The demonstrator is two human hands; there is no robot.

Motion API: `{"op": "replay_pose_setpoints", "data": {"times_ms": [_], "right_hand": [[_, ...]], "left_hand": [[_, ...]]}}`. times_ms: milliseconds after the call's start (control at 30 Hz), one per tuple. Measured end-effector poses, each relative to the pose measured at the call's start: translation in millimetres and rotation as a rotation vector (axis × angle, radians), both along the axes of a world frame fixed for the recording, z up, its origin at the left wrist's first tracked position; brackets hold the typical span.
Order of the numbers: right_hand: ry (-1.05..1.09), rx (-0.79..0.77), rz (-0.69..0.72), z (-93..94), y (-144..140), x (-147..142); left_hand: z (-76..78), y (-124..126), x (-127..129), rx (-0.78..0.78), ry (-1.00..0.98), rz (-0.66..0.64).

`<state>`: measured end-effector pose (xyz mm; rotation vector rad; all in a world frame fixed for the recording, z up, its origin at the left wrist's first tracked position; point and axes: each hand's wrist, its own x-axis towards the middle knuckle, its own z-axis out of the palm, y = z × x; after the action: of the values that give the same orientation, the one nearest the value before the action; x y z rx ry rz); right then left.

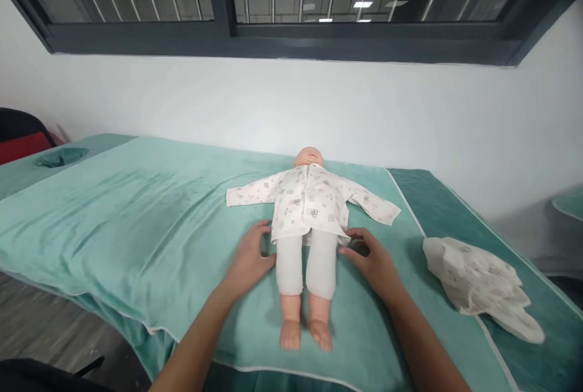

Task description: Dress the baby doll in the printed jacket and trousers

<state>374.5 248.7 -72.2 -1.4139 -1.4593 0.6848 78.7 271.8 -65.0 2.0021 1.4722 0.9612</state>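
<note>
A baby doll (pixel 310 157) lies on its back, feet toward me, wearing a white printed long-sleeved shirt (pixel 307 197) and white trousers (pixel 289 267). The shirt's sleeves spread out to both sides, and the doll's bare feet (pixel 320 334) show below the trouser cuffs. At the shirt's left edge, my left hand (pixel 250 258) is open and curved, thumb tip beside the trouser leg. On the other side, my right hand (pixel 373 261) has its thumb and fingers apart around the hem corner, fingertips touching or very close to the fabric.
The doll rests on a green padded bed cover (pixel 159 228) with pale piping. Crumpled white printed clothing (pixel 478 282) lies to the right. Behind stand a white wall (pixel 273 100) and a dark-framed window (pixel 282 42). A black and red object (pixel 22 137) is at far left.
</note>
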Motion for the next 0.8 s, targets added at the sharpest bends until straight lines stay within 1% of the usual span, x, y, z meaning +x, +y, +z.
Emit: {"op": "replay_pose_setpoints", "data": {"times_ms": [67,133,267,333,400,500,633,733,800], "right_hand": [[-0.131,0.035,-0.088,-5.0,-4,-4],[-0.221,0.058,-0.167,-7.4,-2,-9],[-0.287,0.038,-0.281,-6.5,8,-19],[-0.287,0.014,-0.316,-5.3,8,-22],[-0.296,-0.008,-0.347,-4.8,4,-24],[-0.310,-0.021,-0.385,-6.2,-6,-23],[-0.319,-0.020,-0.407,-11.7,-19,-19],[-0.338,0.010,-0.421,-15.9,-20,-17],[-0.385,0.081,-0.420,-18.1,-18,-17]], "left_hand": [[1.3,-1,7,0.040,0.157,0.019],[1.9,2,14,0.066,0.258,0.054],[1.4,11,25,0.091,0.330,0.131],[1.0,13,27,0.114,0.323,0.151],[0.5,13,27,0.146,0.268,0.164],[-0.8,10,21,0.179,0.185,0.186],[-3.1,7,15,0.213,0.158,0.223],[-4.4,7,14,0.227,0.171,0.240],[-4.9,7,15,0.227,0.169,0.246]]}}
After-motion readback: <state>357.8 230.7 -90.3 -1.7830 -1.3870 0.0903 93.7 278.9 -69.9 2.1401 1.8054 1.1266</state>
